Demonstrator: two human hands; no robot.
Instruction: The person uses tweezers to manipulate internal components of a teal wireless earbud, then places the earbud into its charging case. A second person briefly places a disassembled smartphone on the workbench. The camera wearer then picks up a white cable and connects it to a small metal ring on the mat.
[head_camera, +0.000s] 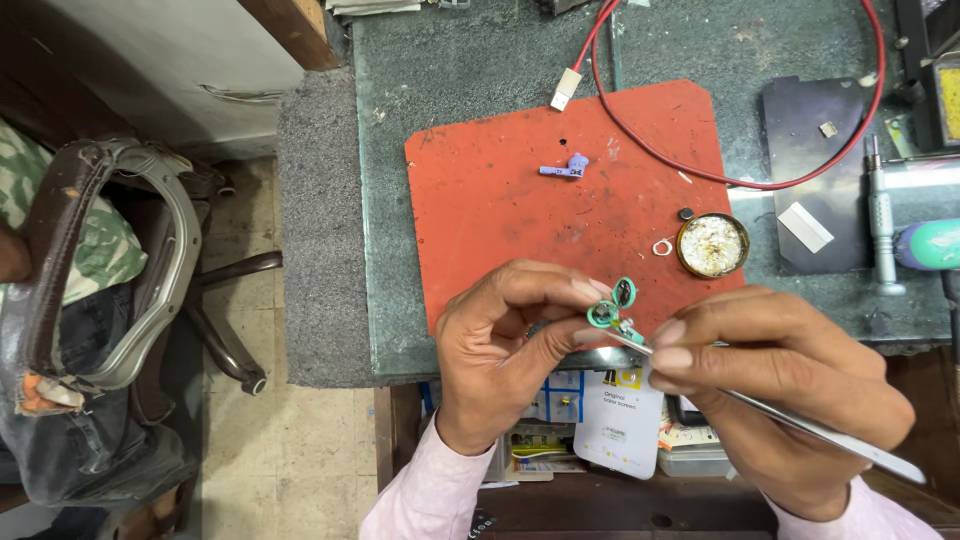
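Observation:
My left hand (505, 345) pinches a small teal part (612, 306) with two round rings between thumb and forefinger, above the near edge of a red work mat (500, 200). My right hand (775, 385) grips slim metal tweezers (800, 425) whose tips touch the teal part from the right. A small purple part (566, 169) lies alone on the mat farther back.
A round brass tin of flux-like paste (712, 244) and a small white ring (662, 246) sit at the mat's right edge. A red wire (760, 183) with a white connector (565, 88) loops behind. A screwdriver (880, 225) lies right; a chair (130, 290) stands left.

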